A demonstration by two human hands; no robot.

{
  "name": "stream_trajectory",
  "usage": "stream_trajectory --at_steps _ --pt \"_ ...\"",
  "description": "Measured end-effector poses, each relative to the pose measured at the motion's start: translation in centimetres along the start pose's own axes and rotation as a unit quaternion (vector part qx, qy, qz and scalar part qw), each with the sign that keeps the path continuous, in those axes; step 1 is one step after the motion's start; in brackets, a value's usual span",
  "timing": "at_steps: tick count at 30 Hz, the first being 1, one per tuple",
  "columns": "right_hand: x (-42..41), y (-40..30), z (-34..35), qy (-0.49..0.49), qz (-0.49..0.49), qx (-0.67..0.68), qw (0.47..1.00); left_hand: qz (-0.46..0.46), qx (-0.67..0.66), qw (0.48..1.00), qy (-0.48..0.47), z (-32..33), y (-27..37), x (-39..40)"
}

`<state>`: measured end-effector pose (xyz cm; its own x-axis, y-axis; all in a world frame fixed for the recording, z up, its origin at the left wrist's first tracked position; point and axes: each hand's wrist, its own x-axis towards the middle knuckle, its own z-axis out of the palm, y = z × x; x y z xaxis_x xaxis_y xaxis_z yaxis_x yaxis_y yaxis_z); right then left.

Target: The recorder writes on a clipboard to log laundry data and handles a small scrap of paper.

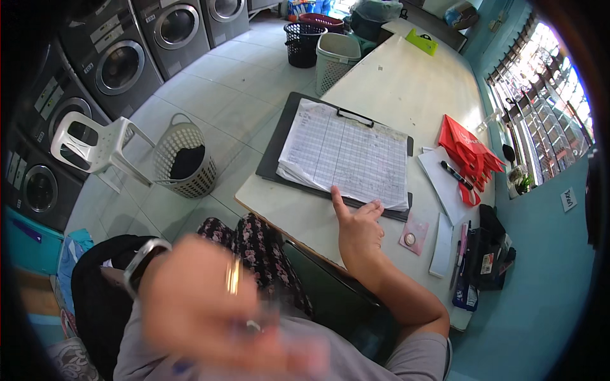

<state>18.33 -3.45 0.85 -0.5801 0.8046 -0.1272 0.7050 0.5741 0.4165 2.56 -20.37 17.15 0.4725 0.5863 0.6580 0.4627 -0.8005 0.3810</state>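
My right hand [360,228] rests at the near edge of a black clipboard [274,157], its fingertips touching a stack of sheets printed with a grid [348,155]. One finger is stretched out, apart from the others. Handwriting covers parts of the top sheet, which sits under the clipboard's black clip [355,117]. Close to the camera and badly blurred, my left hand [205,305] is raised over my lap; it wears a gold ring [233,276] and a metal wristwatch [143,262]. Something small may be between its fingers, but the blur hides it.
On the white table [400,85] lie a small pink packet with a coin [413,235], a red bag [467,147], a marker [456,175] and a black box [486,264]. A laundry basket [186,162] and a white plastic chair [102,143] stand left, before front-loading machines [119,69].
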Motion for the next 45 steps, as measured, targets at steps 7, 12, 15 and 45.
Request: stream_trajectory --at_steps 7,12,15,45 --pt "-0.6 -0.1 -1.5 0.000 -0.032 -0.013 0.999 -0.268 0.149 0.935 0.179 4.5 -15.0 -6.2" --pt "-0.6 0.1 -1.2 -0.005 -0.029 -0.002 1.000 -0.315 0.169 0.929 0.101 6.7 -16.6 -9.1" --pt "-0.4 0.1 -1.0 0.023 -0.038 0.012 0.999 -0.291 0.179 0.930 0.133 7.3 -16.8 -9.6" --pt "2.5 0.8 -0.7 0.227 -0.349 0.299 0.859 -0.418 -0.184 0.867 0.201 6.1 -21.7 -4.7"
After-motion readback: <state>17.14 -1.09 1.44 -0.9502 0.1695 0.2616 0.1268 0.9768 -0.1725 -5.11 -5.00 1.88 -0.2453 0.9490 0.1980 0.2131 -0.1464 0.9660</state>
